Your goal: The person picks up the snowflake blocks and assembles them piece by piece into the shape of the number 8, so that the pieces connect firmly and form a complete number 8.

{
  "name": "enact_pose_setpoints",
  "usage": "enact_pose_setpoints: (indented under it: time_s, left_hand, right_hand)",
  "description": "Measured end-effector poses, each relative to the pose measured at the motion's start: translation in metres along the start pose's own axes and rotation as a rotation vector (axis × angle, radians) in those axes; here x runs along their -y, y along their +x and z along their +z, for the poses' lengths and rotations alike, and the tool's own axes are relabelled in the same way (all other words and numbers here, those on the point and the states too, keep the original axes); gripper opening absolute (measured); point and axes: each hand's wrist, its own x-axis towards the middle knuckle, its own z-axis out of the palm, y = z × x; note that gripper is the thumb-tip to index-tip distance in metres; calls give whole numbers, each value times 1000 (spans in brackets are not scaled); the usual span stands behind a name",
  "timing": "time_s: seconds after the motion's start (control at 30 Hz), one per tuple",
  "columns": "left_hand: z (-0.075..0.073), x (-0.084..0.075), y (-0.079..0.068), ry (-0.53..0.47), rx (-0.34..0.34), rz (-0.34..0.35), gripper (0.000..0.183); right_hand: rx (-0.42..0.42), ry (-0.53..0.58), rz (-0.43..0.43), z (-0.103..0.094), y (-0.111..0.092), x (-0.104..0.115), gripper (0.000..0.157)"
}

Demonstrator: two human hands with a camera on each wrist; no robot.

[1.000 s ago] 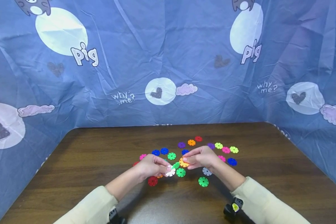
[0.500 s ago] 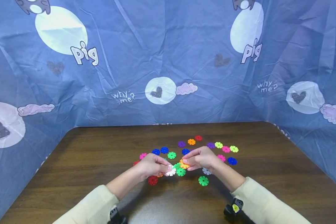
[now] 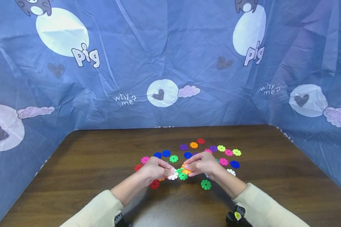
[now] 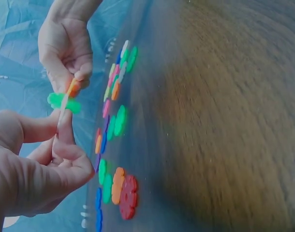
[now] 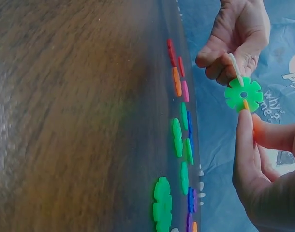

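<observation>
Up off the brown table (image 3: 102, 148), right between two hands, hung the green disc (image 5: 254, 91), notches and all! On one side of it stood the white disc (image 5: 236, 70), edge-on, pinched tight between the thumb and fingers of the left hand (image 3: 156, 168). Straight across, on the green disc's other side, came the orange disc (image 5: 246, 105), pinched by the right hand (image 3: 203, 162). Neither hand was slack, not for this one!

The step in hand, by my reckoning, was joining: orange into green, with the white disc serving as the handle. The orange edge met the green rim opposite the white one; how deep either sat, I couldn't tell. The next move seemed to call for a steady left hand and a straight push from the right, edge square to the notch; a twist might have sprung the pieces apart.

And around the green disc, lower down, lay the spares: a red disc (image 3: 154, 185) nearer the person and leftward, a loose green piece (image 3: 202, 184) nearer and rightward, blue discs (image 3: 166, 151) farther off.
</observation>
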Motion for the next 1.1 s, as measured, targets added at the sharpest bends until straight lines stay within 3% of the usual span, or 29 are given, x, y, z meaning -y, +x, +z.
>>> enact_pose_setpoints:
  time_s: [0.23,0.5,0.7,0.93,1.1]
  left_hand:
    - [-7,2,1,-86,32,-33,21]
    - [-9,1,0,-192,49,-69,24]
    - [-4,2,-3,-257,31,-81,24]
    - [1,6,-8,-179,83,-62,28]
    - [1,8,-9,-94,33,-44,28]
  right_hand:
    - [-13,124,21,0,2,0,33]
    - [36,288,61,-5,3,8,45]
    - [89,337,114,-4,6,5,49]
    - [120,330,140,-5,6,-7,48]
    - [142,302,143,-3,5,-12,48]
